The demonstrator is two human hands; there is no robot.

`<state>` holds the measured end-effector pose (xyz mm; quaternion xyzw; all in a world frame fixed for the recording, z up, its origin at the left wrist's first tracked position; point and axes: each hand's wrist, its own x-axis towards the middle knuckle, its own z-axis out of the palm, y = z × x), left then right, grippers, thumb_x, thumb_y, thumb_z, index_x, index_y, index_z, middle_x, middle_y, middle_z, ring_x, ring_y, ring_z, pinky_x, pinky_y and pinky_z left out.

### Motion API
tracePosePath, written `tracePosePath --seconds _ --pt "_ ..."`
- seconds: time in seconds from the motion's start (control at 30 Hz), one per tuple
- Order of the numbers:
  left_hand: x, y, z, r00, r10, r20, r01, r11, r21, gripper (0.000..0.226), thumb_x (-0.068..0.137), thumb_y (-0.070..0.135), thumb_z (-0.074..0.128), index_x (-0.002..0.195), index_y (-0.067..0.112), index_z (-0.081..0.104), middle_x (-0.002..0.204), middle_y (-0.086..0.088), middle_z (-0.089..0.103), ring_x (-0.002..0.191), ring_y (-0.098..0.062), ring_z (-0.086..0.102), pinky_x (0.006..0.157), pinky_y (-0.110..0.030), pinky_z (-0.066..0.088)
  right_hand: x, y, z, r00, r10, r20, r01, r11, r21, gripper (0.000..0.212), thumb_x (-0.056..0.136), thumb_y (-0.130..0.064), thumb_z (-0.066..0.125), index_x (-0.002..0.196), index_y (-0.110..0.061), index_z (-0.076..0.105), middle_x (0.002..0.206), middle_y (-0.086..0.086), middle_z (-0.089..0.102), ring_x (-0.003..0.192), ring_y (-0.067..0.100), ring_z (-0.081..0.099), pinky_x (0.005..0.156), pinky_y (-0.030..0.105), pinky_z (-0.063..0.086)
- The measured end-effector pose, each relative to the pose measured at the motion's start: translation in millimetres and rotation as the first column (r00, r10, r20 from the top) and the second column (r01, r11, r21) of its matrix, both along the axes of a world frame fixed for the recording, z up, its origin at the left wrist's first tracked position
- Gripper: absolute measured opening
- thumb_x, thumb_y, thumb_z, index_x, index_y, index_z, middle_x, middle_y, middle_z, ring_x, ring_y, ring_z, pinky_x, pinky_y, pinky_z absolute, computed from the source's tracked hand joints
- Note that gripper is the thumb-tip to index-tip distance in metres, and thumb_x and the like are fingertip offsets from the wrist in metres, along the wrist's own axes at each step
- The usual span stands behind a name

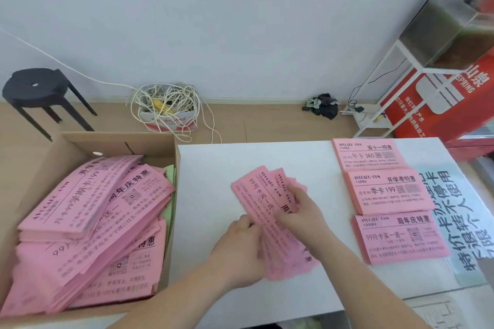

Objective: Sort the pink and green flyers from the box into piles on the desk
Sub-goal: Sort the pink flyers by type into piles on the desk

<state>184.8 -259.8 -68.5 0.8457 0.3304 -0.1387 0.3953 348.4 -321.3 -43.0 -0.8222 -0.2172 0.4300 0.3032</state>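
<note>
Sorting step in hand: left hand [238,246] and right hand [304,211] both clamped on fanned batch of pink paper flyers [270,208] over white counter [213,168]; next, match each heading to three pink piles [393,195] beyond; brown cardboard box [112,141] left remains full.

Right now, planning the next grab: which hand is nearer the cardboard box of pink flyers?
Left hand, at the fanned flyers' box-side edge; right hand is farther from the cardboard box.

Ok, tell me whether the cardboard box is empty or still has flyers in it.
Still well filled. The cardboard box holds loose stacks of pink flyers, with green flyers showing along its right wall.
</note>
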Motion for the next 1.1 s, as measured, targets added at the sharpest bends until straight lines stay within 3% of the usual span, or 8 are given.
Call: tracePosePath --seconds 0.13,0.23,0.33,0.53,0.83,0.93,1.0,1.1 --pt "7.2 1.8 9.1 0.978 0.197 0.071 -0.168 0.941 -0.294 0.034 0.095 0.011 0.045 0.110 0.027 0.071 0.101 0.010 0.064 0.089 -0.010 0.061 0.076 -0.021 0.050 19.9 6.6 -0.4 0.880 0.399 0.259 -0.362 0.915 -0.180 0.116 0.069 -0.052 0.082 0.162 -0.030 0.017 0.168 -0.002 0.021 0.154 0.017 0.020 0.125 0.038 0.022" --pt "4.8 20.8 7.7 0.872 0.472 0.131 -0.462 0.881 -0.100 0.023 0.096 0.017 0.053 0.110 0.027 0.068 0.110 0.011 0.061 0.094 -0.006 0.060 0.079 -0.020 0.045 18.5 -5.9 -3.6 0.719 0.619 0.316 -0.476 0.770 -0.424 0.140 0.046 -0.081 0.077 0.160 -0.041 0.008 0.170 -0.003 0.001 0.157 0.020 -0.001 0.128 0.047 0.004" --pt "-3.5 26.1 0.7 0.789 0.607 0.092 -0.602 0.794 -0.078 0.021 0.094 0.023 0.060 0.115 0.026 0.062 0.118 0.010 0.055 0.100 -0.008 0.059 0.081 -0.023 0.041 10.2 -22.7 -12.8 0.628 0.670 0.395 -0.496 0.737 -0.459 0.125 0.056 -0.072 0.078 0.157 -0.043 0.012 0.166 -0.003 0.007 0.154 0.021 0.009 0.127 0.048 0.008" --pt "2.1 12.3 1.8 0.551 0.827 0.113 -0.716 0.538 -0.444 0.029 0.091 0.010 0.069 0.113 0.025 0.059 0.104 0.008 0.068 0.090 -0.003 0.065 0.077 -0.022 0.052 17.5 -34.3 -16.7 0.643 0.606 0.468 -0.468 0.795 -0.387 0.113 0.065 -0.073 0.077 0.158 -0.047 0.017 0.166 -0.012 0.010 0.152 0.017 0.012 0.124 0.039 0.016" --pt "10.1 6.5 7.0 0.600 0.785 0.156 -0.634 0.585 -0.506 0.033 0.088 0.008 0.073 0.114 0.027 0.063 0.094 0.007 0.075 0.082 -0.003 0.072 0.064 -0.012 0.050 20.1 -29.7 -11.6 0.753 0.552 0.358 -0.458 0.830 -0.317 0.098 0.066 -0.098 0.044 0.149 -0.047 0.038 0.161 -0.014 0.014 0.149 0.016 0.015 0.119 0.044 0.031" --pt "10.7 -5.1 8.0 0.832 0.449 0.325 -0.453 0.889 -0.067 0.021 0.092 0.018 0.060 0.107 0.033 0.062 0.088 0.018 0.066 0.080 -0.005 0.065 0.066 -0.025 0.050 15.4 -32.6 -11.2 0.921 0.213 0.327 -0.220 0.975 -0.015 0.073 0.075 -0.096 0.035 0.113 -0.042 0.066 0.147 -0.016 0.031 0.142 0.008 0.023 0.112 0.042 0.037" --pt "9.8 -18.6 2.6 0.929 0.175 0.325 -0.271 0.922 0.276 0.014 0.096 0.026 0.053 0.107 0.032 0.058 0.095 0.018 0.053 0.087 -0.013 0.060 0.064 -0.031 0.043 7.5 -37.4 -9.0 0.900 0.096 0.425 -0.134 0.989 0.059 0.054 0.082 -0.086 0.044 0.088 -0.038 0.067 0.126 -0.019 0.045 0.127 0.003 0.035 0.099 0.035 0.043" --pt "7.9 -32.0 -9.8 0.949 0.036 0.315 -0.161 0.910 0.381 0.024 0.096 0.030 0.045 0.117 0.032 0.058 0.108 0.014 0.056 0.094 -0.015 0.060 0.063 -0.033 0.050 -9.1 -44.4 0.8 0.953 0.054 0.299 -0.092 0.989 0.115 0.058 0.087 -0.076 0.047 0.063 -0.025 0.060 0.084 -0.017 0.059 0.083 0.003 0.055 0.074 0.025 0.046"
